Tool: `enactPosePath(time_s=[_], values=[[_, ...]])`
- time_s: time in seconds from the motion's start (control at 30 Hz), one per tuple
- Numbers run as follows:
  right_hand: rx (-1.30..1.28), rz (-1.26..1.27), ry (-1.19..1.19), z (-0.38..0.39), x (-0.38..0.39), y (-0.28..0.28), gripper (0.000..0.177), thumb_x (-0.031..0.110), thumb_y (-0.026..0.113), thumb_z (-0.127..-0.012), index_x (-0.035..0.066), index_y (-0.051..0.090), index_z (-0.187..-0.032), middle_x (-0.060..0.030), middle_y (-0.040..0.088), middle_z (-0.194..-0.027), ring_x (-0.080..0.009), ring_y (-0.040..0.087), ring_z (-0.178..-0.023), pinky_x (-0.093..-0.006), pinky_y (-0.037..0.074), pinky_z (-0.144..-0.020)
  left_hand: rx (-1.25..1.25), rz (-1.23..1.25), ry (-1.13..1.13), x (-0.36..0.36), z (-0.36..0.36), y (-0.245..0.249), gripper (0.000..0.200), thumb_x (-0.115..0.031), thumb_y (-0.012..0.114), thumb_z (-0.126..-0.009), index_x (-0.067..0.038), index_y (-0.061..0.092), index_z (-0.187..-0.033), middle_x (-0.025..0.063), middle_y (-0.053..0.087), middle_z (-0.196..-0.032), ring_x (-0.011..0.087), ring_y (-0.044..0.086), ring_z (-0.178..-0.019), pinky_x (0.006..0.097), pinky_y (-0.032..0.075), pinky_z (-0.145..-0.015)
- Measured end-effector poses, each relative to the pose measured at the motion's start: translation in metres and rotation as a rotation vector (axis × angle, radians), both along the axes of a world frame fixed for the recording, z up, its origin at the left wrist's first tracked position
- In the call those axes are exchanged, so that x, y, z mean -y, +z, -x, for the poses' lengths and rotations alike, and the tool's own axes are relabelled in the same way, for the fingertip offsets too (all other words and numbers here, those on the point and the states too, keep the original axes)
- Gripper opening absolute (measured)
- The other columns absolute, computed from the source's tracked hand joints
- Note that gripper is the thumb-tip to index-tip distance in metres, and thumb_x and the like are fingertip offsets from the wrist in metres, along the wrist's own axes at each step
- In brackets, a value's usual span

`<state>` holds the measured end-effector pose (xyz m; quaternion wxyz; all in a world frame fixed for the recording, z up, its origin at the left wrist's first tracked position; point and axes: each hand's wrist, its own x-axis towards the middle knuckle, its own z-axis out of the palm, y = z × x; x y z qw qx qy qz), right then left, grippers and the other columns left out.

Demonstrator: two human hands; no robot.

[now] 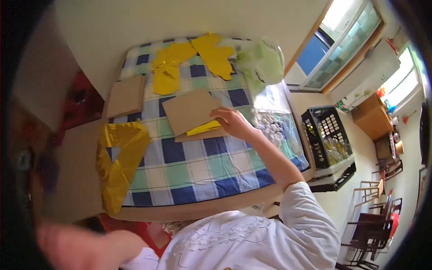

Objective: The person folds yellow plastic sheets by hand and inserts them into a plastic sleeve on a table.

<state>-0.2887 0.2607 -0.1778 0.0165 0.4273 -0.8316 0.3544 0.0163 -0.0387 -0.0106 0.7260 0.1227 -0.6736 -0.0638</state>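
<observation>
My right hand (230, 121) reaches to the middle of the table, fingers curled on the right edge of a brown cardboard sheet (189, 110). A yellow foil strip (202, 128) shows along the sheet's near side and runs under my palm, with more cardboard beneath it. Low at the left, my left hand (72, 247) is off the table and smeared by motion, so its fingers cannot be made out. Left of the sheet lies a stack of cardboard (127, 95). A large gold foil piece (123, 162) hangs over the table's left edge.
Yellow foil cut-outs (215, 56) lie at the back of the checked tablecloth (198, 171). At the right are a pale green plastic bag (265, 60) and small white pieces (269, 126). A black crate (327, 135) stands beside the table; chairs (371, 229) are farther right.
</observation>
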Motion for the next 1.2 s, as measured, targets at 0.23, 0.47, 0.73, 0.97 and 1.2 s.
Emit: enactPosePath(time_s=[0.23,0.47,0.73,0.97,1.2], values=[[-0.033,-0.185,-0.266,0.037,0.019,-0.059,0.047,0.001,0.057,-0.077,0.014,0.057,-0.123,-0.01,0.046,-0.139,-0.0325,0.046,-0.125,-0.0407,0.04,-0.102,0.893,-0.056,-0.865,-0.075,0.166,-0.196,0.024,0.0,0.057,-0.085,-0.004,0.062,-0.108,0.0149,0.061,-0.115,0.034,0.057,-0.11,0.0406,0.046,-0.095],[-0.257,-0.389,-0.069,0.059,0.011,-0.075,0.061,0.011,0.069,-0.072,0.015,0.052,-0.13,-0.0118,0.046,-0.139,-0.0313,0.044,-0.128,-0.041,0.038,-0.104,1.216,0.126,-0.786,-0.119,0.208,-0.271,0.042,-0.02,0.062,-0.086,-0.003,0.055,-0.123,0.0159,0.046,-0.136,0.0321,0.04,-0.129,0.0442,0.036,-0.107],[-0.051,-0.373,-0.163,0.058,0.019,-0.07,0.059,0.02,0.073,-0.074,0.01,0.052,-0.128,-0.0165,0.055,-0.127,-0.0328,0.052,-0.116,-0.0429,0.043,-0.098,1.164,0.141,-0.715,-0.121,0.202,-0.269,0.038,-0.024,0.059,-0.087,-0.003,0.057,-0.119,0.0158,0.051,-0.131,0.0335,0.041,-0.126,0.0457,0.035,-0.107],[0.45,-0.05,-0.603,0.078,0.027,-0.066,0.043,0.025,0.074,-0.074,0.001,0.061,-0.107,-0.0125,0.066,-0.079,-0.0218,0.065,-0.076,-0.0338,0.051,-0.07,1.273,0.194,-0.611,-0.125,0.203,-0.274,0.043,-0.029,0.055,-0.089,-0.006,0.055,-0.126,0.0127,0.049,-0.136,0.0315,0.041,-0.124,0.0438,0.033,-0.106],[0.854,0.357,-0.381,0.096,0.011,-0.022,0.014,0.016,0.067,-0.086,0.004,0.065,-0.093,0.0018,0.06,-0.073,-0.0061,0.052,-0.061,-0.0216,0.042,-0.054,1.131,0.159,-0.64,-0.125,0.203,-0.285,0.043,-0.029,0.056,-0.088,-0.005,0.054,-0.124,0.0142,0.051,-0.133,0.0313,0.044,-0.122,0.0455,0.034,-0.104]])
